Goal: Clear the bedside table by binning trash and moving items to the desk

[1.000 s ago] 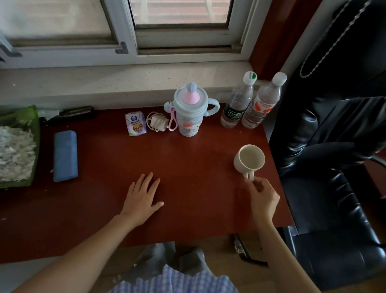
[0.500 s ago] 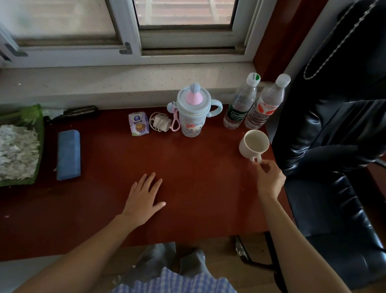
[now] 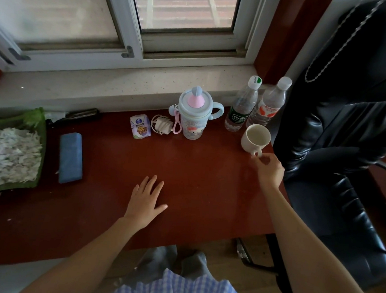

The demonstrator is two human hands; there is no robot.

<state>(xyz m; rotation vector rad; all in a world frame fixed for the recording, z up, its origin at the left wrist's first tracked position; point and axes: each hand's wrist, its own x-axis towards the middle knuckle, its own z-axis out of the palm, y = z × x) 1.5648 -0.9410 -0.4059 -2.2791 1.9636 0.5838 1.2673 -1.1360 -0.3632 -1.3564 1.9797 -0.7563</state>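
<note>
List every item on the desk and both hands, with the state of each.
white mug: upright, empty, handle pinched
right hand: gripping the mug handle
left hand: open, flat on the desk
sippy cup: upright, lid on
two water bottles: upright, capped
small carton: upright
blue case: lying flat, closed
window: closed

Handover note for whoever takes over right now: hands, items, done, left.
Left hand: empty, flat on the red-brown desk.
Right hand: fingertips at the handle of the cream ceramic mug; whether they grip it cannot be told.
Mug stands upright at the desk's right edge, in front of two clear plastic water bottles.
Also along the back: pastel sippy cup, white charger, small carton. Blue case lies to the left.
Done: mug is on the desk.
Left: bedside table is out of view; recheck it.
</note>
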